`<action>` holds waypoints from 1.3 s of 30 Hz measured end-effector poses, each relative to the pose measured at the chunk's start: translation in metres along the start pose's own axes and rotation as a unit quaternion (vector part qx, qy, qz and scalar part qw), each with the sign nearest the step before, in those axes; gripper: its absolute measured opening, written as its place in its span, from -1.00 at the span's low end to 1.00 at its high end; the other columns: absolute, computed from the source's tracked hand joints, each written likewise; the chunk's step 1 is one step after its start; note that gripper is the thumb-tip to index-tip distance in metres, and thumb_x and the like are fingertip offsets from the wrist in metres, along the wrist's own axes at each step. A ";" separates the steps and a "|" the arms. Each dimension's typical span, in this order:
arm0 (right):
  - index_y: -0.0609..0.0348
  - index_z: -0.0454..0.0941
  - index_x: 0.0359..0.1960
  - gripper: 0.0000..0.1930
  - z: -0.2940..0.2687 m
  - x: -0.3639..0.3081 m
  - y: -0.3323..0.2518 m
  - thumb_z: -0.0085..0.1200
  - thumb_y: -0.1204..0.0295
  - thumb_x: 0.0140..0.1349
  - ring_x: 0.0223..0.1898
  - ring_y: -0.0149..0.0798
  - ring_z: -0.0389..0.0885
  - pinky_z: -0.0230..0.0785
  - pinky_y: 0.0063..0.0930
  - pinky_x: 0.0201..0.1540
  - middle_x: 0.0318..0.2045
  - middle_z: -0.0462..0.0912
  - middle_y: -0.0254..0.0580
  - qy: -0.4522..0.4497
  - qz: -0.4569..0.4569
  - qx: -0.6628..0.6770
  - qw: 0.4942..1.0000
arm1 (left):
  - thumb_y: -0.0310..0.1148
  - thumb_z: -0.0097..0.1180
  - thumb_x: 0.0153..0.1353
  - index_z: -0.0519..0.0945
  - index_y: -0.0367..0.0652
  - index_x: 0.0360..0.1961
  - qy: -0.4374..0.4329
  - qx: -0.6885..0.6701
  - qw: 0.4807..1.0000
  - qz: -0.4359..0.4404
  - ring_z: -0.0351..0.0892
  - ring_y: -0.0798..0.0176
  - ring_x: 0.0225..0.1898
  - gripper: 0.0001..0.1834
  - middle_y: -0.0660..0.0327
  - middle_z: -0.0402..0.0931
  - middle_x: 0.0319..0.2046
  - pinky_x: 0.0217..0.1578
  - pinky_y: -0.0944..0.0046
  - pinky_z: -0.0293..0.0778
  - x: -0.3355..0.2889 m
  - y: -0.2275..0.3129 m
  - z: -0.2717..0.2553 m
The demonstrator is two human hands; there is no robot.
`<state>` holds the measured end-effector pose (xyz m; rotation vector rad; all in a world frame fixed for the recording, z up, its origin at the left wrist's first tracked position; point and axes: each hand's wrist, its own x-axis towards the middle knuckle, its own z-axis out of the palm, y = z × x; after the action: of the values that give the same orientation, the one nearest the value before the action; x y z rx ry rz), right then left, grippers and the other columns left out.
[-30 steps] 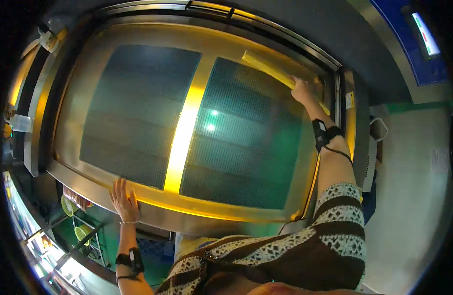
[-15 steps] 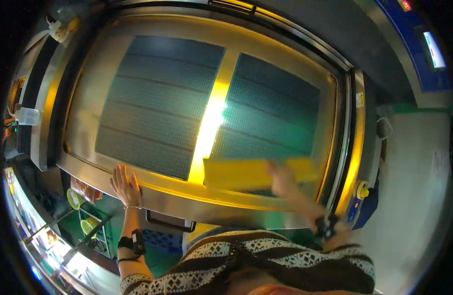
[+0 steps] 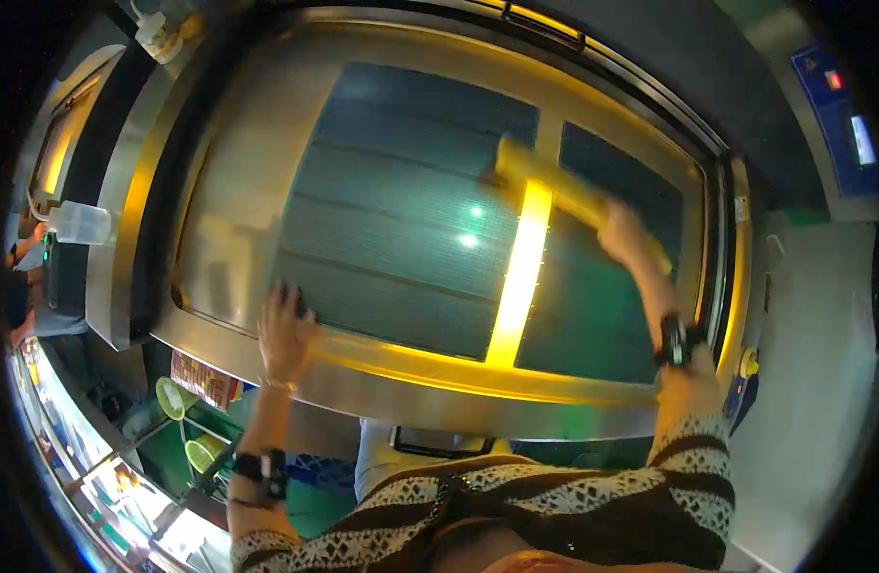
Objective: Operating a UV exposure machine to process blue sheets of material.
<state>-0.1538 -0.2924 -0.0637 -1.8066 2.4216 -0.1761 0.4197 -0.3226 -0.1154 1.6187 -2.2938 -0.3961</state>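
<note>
A wide metal-framed bed [image 3: 234,172] lies in front of me. On it are two dark, finely gridded panels, a larger left one [image 3: 391,229] and a narrower right one [image 3: 602,296], with a brightly reflecting strip [image 3: 520,277] between them. My right hand [image 3: 623,234] is closed on a long, flat yellow bar [image 3: 568,191], smeared by motion; its exact kind does not show. The bar slants over the strip and the upper right panel; whether it touches them I cannot tell. Fingers apart, my left hand [image 3: 286,334] rests at the bed's near-left edge, by the left panel's lower corner.
Translucent bottles [image 3: 81,223] stand along the left side. Below left are green baskets [image 3: 175,398] on a metal rack. A black handle [image 3: 439,442] juts out at the bed's front. A yellow knob [image 3: 749,362] sits at the right, with a blue control panel [image 3: 836,124] beyond.
My right hand has swept the yellow bar from the near right part of the bed to farther away, and the bar has turned aslant. My left hand stays near the front edge. The view has shifted.
</note>
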 end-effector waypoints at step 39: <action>0.07 0.35 0.05 -0.50 0.042 -0.097 -0.352 -0.08 0.56 -0.03 0.06 0.06 0.33 0.19 -0.11 0.09 0.00 0.40 0.00 -0.172 -0.144 0.014 0.974 | -0.01 -0.15 0.15 0.13 0.09 0.22 -0.026 0.080 0.985 0.151 -0.22 0.07 0.32 -0.39 0.21 -0.14 0.30 0.24 -0.07 -0.26 0.270 -0.148 -0.009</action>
<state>0.2130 -0.2999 -0.0458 -1.9769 1.9133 0.0754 0.4649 -0.6266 -0.1411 1.3067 -2.6160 -0.1879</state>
